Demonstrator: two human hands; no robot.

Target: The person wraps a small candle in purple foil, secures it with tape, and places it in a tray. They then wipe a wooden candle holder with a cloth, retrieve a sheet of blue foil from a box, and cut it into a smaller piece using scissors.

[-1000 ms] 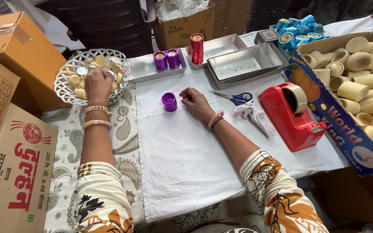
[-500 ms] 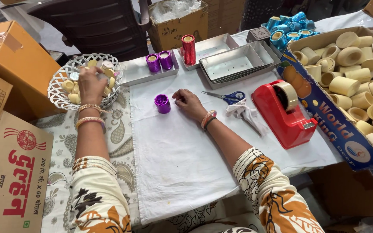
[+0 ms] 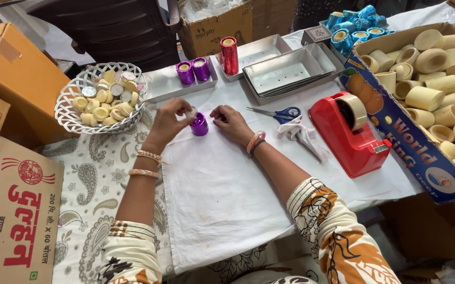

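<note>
A small cup wrapped in shiny purple foil [image 3: 199, 125] stands on the white cloth [image 3: 227, 194]. My left hand [image 3: 172, 117] is right beside it on its left and pinches a small pale round lid above its rim. My right hand [image 3: 228, 118] rests on the cloth just right of the cup, fingers curled, with nothing seen in them. A white wire basket [image 3: 69, 121] of pale round lids sits at the left, behind my left hand.
Two more purple cups [image 3: 193, 71] and a red foil roll [image 3: 229, 54] stand on metal trays [image 3: 290, 68] at the back. Blue-handled scissors [image 3: 277, 113], a red tape dispenser [image 3: 351, 134] and a box of plain pale cups [image 3: 443, 89] lie to the right. Cardboard boxes [image 3: 12, 210] stand at the left.
My left hand has come away from the basket to the purple cup, carrying a small lid. My right hand has stayed next to the cup.
</note>
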